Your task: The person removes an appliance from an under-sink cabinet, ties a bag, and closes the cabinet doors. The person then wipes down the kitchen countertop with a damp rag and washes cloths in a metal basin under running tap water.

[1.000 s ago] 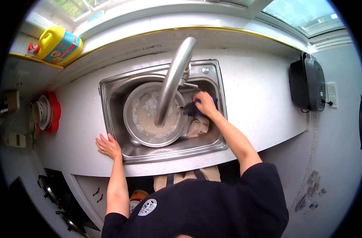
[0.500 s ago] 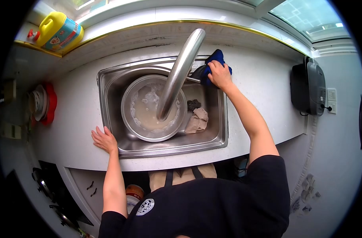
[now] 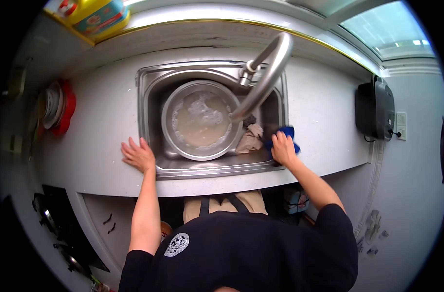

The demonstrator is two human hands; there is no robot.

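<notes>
My right hand is closed on a blue cloth at the right rim of the steel sink, near its front corner. On the counter left of the sink, my left hand lies flat with its fingers spread. Inside the sink stands a round metal basin of cloudy, foamy water. Between the basin and the blue cloth are a beige cloth and a dark scrubber, partly hidden behind the faucet's end.
A curved steel faucet arches over the sink's right part. Stacked dishes and a red tray stand at the far left. A yellow jug sits on the back ledge. On the right is a black appliance.
My right hand has brought the blue cloth from inside the sink, over its back right corner, to the front right rim. The faucet appears farther right. My left hand stays flat on the counter.
</notes>
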